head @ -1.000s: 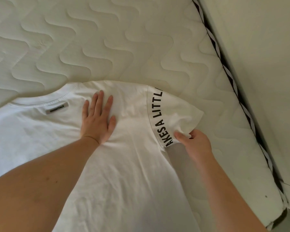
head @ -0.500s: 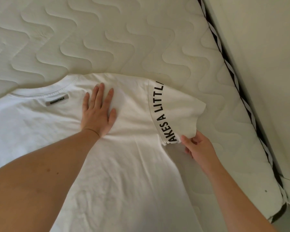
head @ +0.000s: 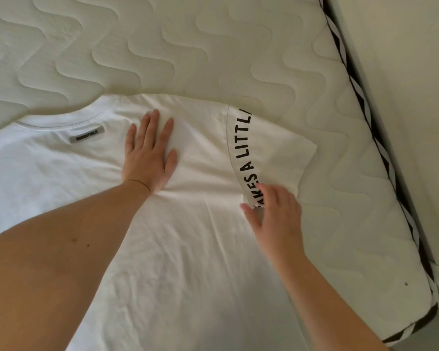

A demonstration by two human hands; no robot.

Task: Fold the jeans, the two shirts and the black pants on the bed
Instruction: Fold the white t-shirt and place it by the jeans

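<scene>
A white T-shirt (head: 188, 249) lies flat on the bed, with a grey label (head: 86, 135) below the collar. Black lettering curves along the seam of its right sleeve (head: 276, 150), which is spread out to the side. My left hand (head: 147, 155) presses flat on the shoulder area beside the collar, fingers straight. My right hand (head: 274, 211) sits over the sleeve's lower corner, pinching the hem between thumb and fingers and hiding part of the lettering. No jeans, black pants or second shirt are in view.
The quilted white mattress (head: 162, 46) stretches beyond the shirt. Its right edge has a black-and-white striped trim (head: 365, 110), and a pale wall or bed frame (head: 403, 97) runs close along it.
My right hand has shifted left along the sleeve's hem to the corner at the seam, and the sleeve now lies flatter. My left hand stays pressed in the same spot.
</scene>
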